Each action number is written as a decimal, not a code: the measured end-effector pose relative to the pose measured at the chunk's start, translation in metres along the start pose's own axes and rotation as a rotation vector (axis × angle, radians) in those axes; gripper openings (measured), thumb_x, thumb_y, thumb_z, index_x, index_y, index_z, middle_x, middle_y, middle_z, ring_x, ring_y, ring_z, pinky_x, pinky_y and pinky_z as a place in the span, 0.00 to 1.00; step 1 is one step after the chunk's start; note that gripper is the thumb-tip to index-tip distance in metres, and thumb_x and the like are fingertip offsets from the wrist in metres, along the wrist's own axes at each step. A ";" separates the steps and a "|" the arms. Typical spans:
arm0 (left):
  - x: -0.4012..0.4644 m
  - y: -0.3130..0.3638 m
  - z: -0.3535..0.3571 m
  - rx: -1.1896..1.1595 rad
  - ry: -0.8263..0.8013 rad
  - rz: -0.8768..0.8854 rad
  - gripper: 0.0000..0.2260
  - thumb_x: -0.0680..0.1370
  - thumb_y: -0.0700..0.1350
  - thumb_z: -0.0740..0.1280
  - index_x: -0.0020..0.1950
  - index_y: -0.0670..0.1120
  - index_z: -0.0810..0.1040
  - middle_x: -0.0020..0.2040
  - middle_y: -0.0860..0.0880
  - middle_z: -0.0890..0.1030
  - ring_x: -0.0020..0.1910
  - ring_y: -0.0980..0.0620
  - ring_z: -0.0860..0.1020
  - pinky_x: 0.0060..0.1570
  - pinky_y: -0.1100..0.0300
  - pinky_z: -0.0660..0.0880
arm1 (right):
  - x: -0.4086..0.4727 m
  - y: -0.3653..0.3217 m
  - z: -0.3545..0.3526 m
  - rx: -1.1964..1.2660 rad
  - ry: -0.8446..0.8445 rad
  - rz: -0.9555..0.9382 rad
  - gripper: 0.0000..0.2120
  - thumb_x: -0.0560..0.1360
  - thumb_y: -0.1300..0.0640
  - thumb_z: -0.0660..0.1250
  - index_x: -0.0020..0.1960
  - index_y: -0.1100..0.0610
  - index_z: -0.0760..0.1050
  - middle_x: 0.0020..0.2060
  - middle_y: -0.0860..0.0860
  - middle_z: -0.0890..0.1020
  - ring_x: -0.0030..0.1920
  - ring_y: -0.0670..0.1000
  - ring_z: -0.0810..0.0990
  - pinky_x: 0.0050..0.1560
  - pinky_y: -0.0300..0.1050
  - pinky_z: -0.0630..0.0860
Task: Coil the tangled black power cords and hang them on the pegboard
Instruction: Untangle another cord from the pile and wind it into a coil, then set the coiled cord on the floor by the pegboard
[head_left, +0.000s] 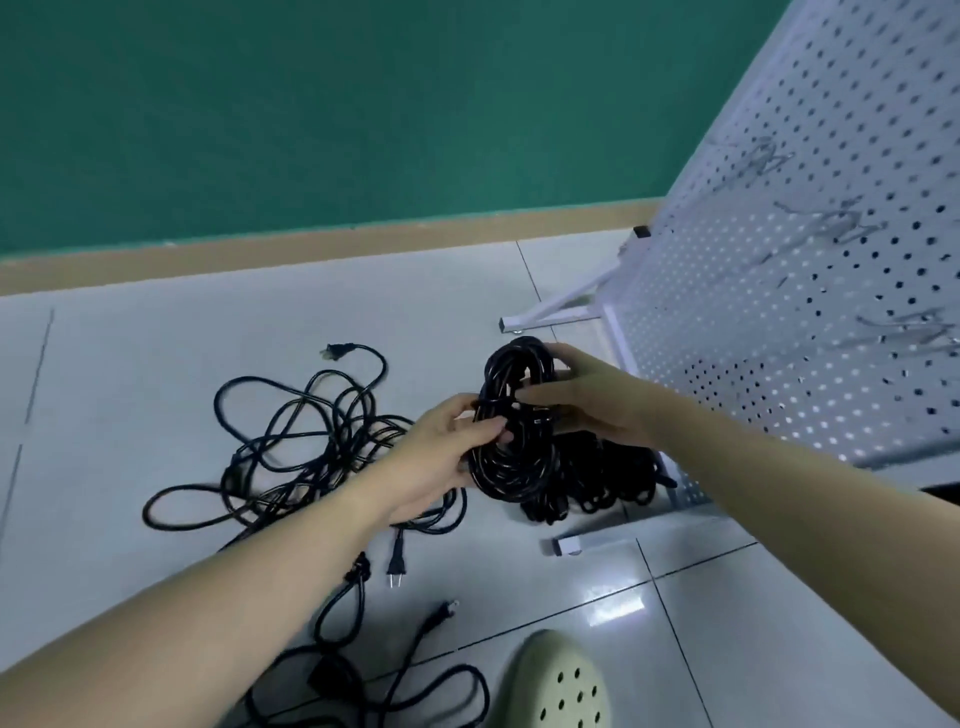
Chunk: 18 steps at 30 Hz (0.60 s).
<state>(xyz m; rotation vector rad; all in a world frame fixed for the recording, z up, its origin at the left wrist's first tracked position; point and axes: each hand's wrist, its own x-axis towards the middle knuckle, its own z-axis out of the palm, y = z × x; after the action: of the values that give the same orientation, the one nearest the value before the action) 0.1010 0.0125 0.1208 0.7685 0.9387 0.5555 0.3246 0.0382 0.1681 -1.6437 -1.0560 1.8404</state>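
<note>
A coiled black power cord (506, 470) is held upright above the floor between both hands. My left hand (441, 457) grips its left side with fingers curled round the strands. My right hand (582, 400) holds the coil's upper right part, thumb across the middle. A tangle of loose black cords (311, 441) lies on the floor to the left. More black cord (597, 488) is heaped just behind the coil, by the pegboard's foot. The white pegboard (810, 260) stands at the right, with metal hooks (904, 327) on it.
Loose plugs (397, 564) and more cord (395, 680) lie on the pale tiled floor near me. A cream perforated shoe (558, 686) shows at the bottom. The pegboard's white feet (561, 306) stick out over the floor. A green wall runs behind.
</note>
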 end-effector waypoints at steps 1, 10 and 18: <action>0.008 -0.014 -0.004 -0.024 -0.005 -0.015 0.17 0.81 0.43 0.71 0.69 0.43 0.75 0.61 0.37 0.82 0.62 0.38 0.81 0.62 0.35 0.77 | 0.008 0.011 -0.004 0.009 0.001 0.024 0.31 0.74 0.63 0.78 0.73 0.49 0.71 0.60 0.58 0.84 0.59 0.62 0.84 0.62 0.64 0.80; 0.077 -0.052 -0.020 -0.111 0.101 0.013 0.15 0.82 0.39 0.68 0.69 0.44 0.77 0.63 0.40 0.82 0.60 0.40 0.82 0.60 0.41 0.79 | 0.080 0.051 -0.019 0.063 0.055 -0.022 0.34 0.76 0.66 0.74 0.76 0.48 0.67 0.63 0.59 0.81 0.53 0.56 0.86 0.50 0.47 0.83; 0.136 -0.038 -0.036 -0.092 0.162 0.106 0.14 0.83 0.41 0.68 0.68 0.46 0.76 0.58 0.43 0.85 0.54 0.43 0.84 0.57 0.39 0.79 | 0.142 0.035 -0.033 0.072 0.117 -0.108 0.30 0.77 0.66 0.73 0.75 0.52 0.68 0.58 0.56 0.83 0.54 0.55 0.86 0.55 0.51 0.82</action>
<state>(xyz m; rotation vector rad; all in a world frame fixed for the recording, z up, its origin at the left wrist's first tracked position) 0.1399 0.0983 0.0102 0.7010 1.0178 0.7578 0.3355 0.1331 0.0529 -1.5994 -0.9970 1.6731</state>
